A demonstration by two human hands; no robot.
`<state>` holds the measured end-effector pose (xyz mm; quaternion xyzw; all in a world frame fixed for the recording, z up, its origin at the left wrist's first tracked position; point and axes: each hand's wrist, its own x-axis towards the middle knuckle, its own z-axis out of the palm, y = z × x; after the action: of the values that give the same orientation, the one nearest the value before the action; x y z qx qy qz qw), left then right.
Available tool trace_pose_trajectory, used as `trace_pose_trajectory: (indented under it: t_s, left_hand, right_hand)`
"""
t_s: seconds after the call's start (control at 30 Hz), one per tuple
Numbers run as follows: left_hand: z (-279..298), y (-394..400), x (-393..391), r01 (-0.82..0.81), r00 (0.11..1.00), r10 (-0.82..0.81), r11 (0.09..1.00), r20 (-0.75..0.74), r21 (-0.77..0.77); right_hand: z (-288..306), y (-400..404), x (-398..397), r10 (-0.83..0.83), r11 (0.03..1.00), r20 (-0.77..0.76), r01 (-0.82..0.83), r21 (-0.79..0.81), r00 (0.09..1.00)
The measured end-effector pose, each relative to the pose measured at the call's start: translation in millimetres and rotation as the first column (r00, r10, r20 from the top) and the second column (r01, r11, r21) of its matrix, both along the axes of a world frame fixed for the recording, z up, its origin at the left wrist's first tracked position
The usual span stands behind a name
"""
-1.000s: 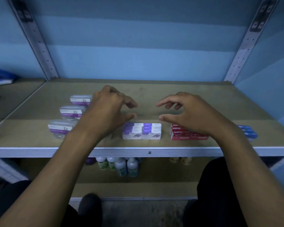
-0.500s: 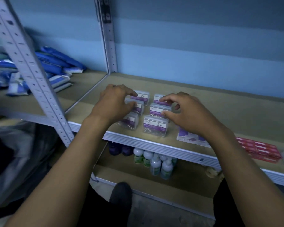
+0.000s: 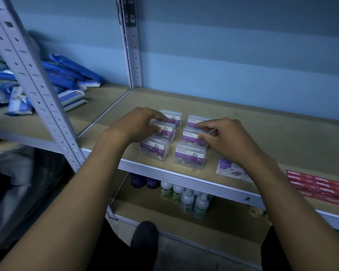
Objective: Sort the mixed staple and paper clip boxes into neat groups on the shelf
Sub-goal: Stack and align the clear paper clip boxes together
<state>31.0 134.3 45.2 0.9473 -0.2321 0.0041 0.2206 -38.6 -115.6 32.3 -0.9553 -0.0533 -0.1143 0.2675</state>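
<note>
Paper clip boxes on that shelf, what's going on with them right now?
A person is squaring up six clear paper clip boxes set in two rows. The left hand grips the middle box of the left row; the right hand pinches the middle box of the right row. Purple staple boxes and red staple boxes lie grouped further right.
</note>
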Motion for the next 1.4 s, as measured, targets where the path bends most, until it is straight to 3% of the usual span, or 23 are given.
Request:
trace_pose_trajectory:
  t_s: [0.33,0.7,0.93,1.23,1.4]
  left_hand:
    - [13.8,2.3,-9.0,0.018,1.000,-0.016,0.995,0.017,-0.097]
    - [15.1,14.5,-26.0,0.034,0.999,-0.036,0.997,-0.022,-0.069]
    - [13.9,15.9,-26.8,0.088,0.990,-0.092,0.995,-0.105,-0.050]
    - [20.7,17.4,-32.5,0.073,0.944,-0.089,0.995,-0.319,-0.061]
    - [14.7,18.7,-27.8,0.091,0.944,-0.099,0.995,-0.315,-0.039]
  right_hand:
    - [7.1,0.4,-5.8,0.012,0.999,0.013,-0.012,0.029,1.000]
    - [15.5,6.2,-22.2,0.050,0.998,0.008,-0.050,0.040,0.999]
    - [10.3,8.1,-26.3,0.048,0.998,-0.071,-0.045,0.046,0.996]
    - [17.0,12.0,-34.9,0.072,0.997,-0.182,-0.075,-0.010,0.981]
    - [18.1,13.2,-34.5,0.086,0.995,-0.187,-0.092,-0.025,0.979]
